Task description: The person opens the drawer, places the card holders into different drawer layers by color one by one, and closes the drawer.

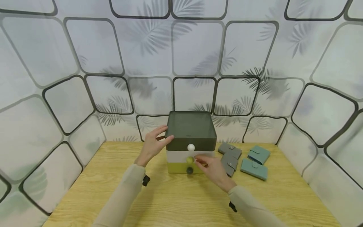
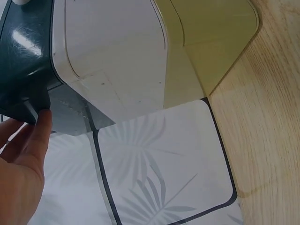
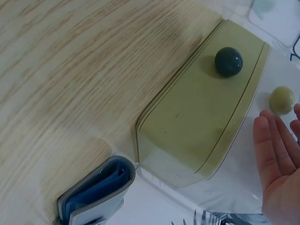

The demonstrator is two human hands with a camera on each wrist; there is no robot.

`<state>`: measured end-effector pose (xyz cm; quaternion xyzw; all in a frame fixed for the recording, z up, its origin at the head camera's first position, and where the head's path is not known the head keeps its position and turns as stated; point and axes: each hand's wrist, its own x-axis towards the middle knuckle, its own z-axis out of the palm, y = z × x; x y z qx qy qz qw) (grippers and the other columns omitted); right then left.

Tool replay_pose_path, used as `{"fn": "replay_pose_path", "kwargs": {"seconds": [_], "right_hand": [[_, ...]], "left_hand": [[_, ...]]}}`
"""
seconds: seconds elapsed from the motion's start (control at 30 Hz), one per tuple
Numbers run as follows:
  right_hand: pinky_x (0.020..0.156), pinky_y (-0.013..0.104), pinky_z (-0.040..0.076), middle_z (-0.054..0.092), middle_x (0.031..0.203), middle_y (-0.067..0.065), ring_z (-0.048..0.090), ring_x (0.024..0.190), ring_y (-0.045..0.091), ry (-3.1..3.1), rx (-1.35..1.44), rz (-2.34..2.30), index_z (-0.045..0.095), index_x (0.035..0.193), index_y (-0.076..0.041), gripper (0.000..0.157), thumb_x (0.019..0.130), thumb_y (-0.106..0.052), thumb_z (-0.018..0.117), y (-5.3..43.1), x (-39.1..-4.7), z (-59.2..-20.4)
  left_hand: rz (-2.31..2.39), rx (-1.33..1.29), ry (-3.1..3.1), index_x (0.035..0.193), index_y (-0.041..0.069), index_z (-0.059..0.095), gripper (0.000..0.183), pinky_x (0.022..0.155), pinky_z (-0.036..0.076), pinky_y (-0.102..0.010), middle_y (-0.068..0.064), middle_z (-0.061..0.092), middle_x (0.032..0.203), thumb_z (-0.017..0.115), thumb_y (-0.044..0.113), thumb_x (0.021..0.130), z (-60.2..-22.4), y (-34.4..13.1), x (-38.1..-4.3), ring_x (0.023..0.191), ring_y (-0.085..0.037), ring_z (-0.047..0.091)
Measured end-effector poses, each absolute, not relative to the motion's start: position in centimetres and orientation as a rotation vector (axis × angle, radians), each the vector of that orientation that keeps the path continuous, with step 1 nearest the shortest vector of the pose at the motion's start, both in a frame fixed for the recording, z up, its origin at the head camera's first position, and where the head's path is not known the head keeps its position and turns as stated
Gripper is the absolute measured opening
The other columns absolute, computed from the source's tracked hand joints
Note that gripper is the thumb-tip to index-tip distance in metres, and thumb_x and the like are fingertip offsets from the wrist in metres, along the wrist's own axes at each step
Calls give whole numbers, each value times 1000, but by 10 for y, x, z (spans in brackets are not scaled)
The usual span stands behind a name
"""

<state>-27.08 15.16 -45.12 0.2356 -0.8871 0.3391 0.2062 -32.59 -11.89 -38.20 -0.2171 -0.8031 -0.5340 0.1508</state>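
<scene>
A small box of stacked drawers point(image 1: 190, 124) stands on the table, dark green on top, white in the middle and yellow-green below. My left hand point(image 1: 154, 143) holds the top tier's front left corner, thumb over the upper edge and fingers against the side. In the left wrist view those fingers point(image 2: 41, 136) touch the dark green side. My right hand point(image 1: 214, 170) is at the front, its fingertips right beside the yellow-green knob point(image 3: 282, 100) of the white drawer. A white knob point(image 1: 191, 147) sits above, and a dark green knob point(image 3: 228, 62) below.
Two grey wallets point(image 1: 229, 162) lie right of the box. Two teal wallets point(image 1: 254, 169) lie farther right. The wooden table point(image 1: 167, 201) meets a patterned cloth point(image 1: 195, 47) behind and on both sides.
</scene>
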Motion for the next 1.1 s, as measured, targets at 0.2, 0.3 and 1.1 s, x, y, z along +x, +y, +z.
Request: {"fn": "replay_pose_path", "kwargs": {"seconds": [0.2, 0.3, 1.1], "right_hand": [[64, 18, 59, 76, 93, -1, 72, 77, 11, -2416, 764, 766, 75, 111, -16, 23, 88, -18, 75, 143, -273, -453], [66, 20, 60, 76, 94, -1, 72, 77, 10, -2390, 815, 730, 74, 112, -15, 26, 86, -19, 77, 141, -275, -452], [60, 18, 58, 76, 87, 2, 71, 69, 11, -2374, 776, 676, 75, 103, -12, 26, 79, -14, 83, 130, -278, -453]], "left_hand": [[-1550, -619, -2303, 135, 4, 59, 55, 98, 56, -42, -13, 51, 146, 75, 29, 88, -375, -120, -322, 134, -30, 50], [-1545, -610, -2317, 134, 0, 59, 55, 97, 56, -43, -15, 52, 145, 76, 24, 88, -371, -119, -321, 134, -31, 50], [-1531, -644, -2345, 133, 6, 62, 62, 88, 60, -30, -6, 56, 142, 77, 41, 84, -377, -125, -330, 126, -27, 58]]}}
